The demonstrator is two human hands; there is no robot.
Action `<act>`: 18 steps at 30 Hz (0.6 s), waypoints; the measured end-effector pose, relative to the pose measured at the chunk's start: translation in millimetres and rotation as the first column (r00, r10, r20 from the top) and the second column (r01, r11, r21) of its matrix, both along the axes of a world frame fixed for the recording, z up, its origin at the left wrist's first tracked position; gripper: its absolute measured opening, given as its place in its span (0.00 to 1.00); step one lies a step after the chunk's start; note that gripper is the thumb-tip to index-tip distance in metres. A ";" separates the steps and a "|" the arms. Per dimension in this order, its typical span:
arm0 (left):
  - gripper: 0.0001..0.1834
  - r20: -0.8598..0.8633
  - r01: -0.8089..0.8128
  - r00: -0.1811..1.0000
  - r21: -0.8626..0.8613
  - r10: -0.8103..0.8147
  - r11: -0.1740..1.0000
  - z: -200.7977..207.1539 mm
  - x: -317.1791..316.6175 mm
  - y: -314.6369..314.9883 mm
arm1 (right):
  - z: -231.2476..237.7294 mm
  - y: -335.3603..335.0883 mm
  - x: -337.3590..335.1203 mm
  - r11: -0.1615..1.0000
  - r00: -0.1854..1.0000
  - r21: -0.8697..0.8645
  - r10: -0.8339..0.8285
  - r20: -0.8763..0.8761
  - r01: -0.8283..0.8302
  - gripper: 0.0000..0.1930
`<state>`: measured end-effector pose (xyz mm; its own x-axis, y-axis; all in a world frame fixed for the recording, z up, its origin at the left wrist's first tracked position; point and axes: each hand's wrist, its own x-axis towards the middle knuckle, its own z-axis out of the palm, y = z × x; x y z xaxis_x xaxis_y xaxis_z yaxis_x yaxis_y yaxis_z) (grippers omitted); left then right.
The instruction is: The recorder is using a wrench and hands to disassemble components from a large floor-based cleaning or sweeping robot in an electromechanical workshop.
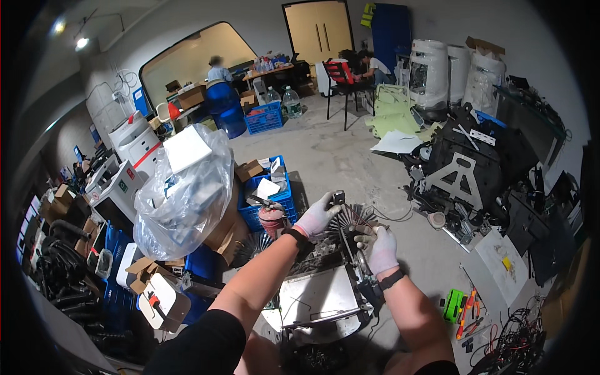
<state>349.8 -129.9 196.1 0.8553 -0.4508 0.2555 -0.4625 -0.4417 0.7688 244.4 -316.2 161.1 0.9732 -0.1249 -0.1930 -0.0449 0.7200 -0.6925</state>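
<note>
red extinguisher [272, 221] near machine [319, 297], blue crate [250, 216] behind, tangled cables [514, 351] right

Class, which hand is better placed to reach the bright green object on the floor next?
Likely the right hand: nearer the bright green object. The left hand is farther and holds a small black part.

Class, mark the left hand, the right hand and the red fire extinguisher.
Left hand [316, 217]: head view, back of the hand.
Right hand [380, 249]: head view, its middle.
Red fire extinguisher [272, 220]: head view, cylinder's side.
</note>
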 end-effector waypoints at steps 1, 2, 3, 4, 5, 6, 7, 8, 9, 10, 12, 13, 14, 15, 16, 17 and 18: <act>0.23 0.000 -0.004 1.000 -0.005 0.004 1.000 0.7 -2.2 0.6 | -1.0 1.4 0.6 1.000 1.000 0.000 0.003 -0.001 -0.003 0.12; 0.23 0.002 -0.008 1.000 -0.011 0.008 1.000 2.2 -3.8 1.5 | -1.7 3.5 1.5 1.000 1.000 -0.001 0.007 0.011 -0.007 0.13; 0.23 0.004 -0.013 1.000 -0.011 0.013 1.000 4.0 -5.2 2.1 | -2.2 5.7 3.1 1.000 1.000 -0.002 0.013 0.024 -0.013 0.13; 0.23 -0.019 -0.016 1.000 -0.017 0.015 1.000 8.5 -8.7 1.8 | -3.4 7.7 4.8 1.000 0.999 -0.003 0.021 0.028 -0.021 0.13; 0.23 -0.040 -0.020 0.999 -0.023 0.019 1.000 12.3 -10.3 1.5 | -6.1 9.3 7.4 1.000 0.999 0.008 0.025 0.026 -0.025 0.13; 0.23 -0.094 -0.062 0.994 0.002 0.062 0.998 10.1 -7.8 -0.7 | -8.8 10.5 9.3 0.999 0.999 0.019 0.031 0.026 -0.031 0.14; 0.24 -0.036 -0.057 0.998 -0.009 0.056 0.998 5.3 -5.5 -2.4 | -13.9 8.8 9.7 0.996 0.994 0.030 0.085 0.074 -0.087 0.15; 0.25 0.027 -0.060 0.998 -0.016 0.060 0.998 0.2 -4.0 -2.1 | -15.3 9.7 10.5 0.994 0.992 0.037 0.102 0.072 -0.104 0.16; 0.27 0.037 -0.075 0.996 -0.024 0.076 0.997 -0.1 -6.7 -5.8 | -18.7 9.0 11.8 0.992 0.997 0.102 0.071 0.032 -0.074 0.16; 0.29 0.048 -0.087 0.995 -0.032 0.088 0.996 1.9 -10.8 -9.4 | -21.1 8.5 12.2 0.986 0.999 0.163 0.041 -0.010 -0.039 0.16; 0.32 0.043 -0.096 0.995 0.010 0.095 0.995 4.8 -13.7 -10.3 | -21.7 7.1 9.6 0.982 0.999 0.183 0.050 -0.011 -0.047 0.16; 0.32 0.027 -0.091 0.995 0.009 0.091 0.996 6.3 -16.1 -11.3 | -20.6 5.3 7.1 0.983 0.999 0.176 0.049 -0.005 -0.047 0.16; 0.31 0.058 -0.103 0.993 0.019 0.102 0.994 2.5 -14.8 -10.6 | -20.2 6.4 6.3 0.983 0.998 0.173 0.057 0.010 -0.058 0.16; 0.31 0.040 -0.107 0.994 0.011 0.106 0.994 -0.5 -11.5 -8.2 | -19.8 6.9 6.3 0.986 0.998 0.155 0.057 0.008 -0.058 0.16; 0.30 0.017 -0.110 0.994 0.004 0.110 0.994 -1.1 -10.6 -5.6 | -17.6 7.9 6.1 0.989 0.998 0.140 0.057 0.001 -0.056 0.15; 0.30 0.023 -0.114 0.993 0.002 0.114 0.993 -2.0 -9.5 -3.3 | -13.4 9.9 3.9 0.989 0.999 0.143 0.036 -0.002 -0.035 0.15; 0.29 0.030 -0.118 0.993 0.012 0.117 0.993 -3.1 -8.0 -1.1 | -12.1 10.4 4.0 0.989 0.999 0.142 0.039 0.004 -0.039 0.15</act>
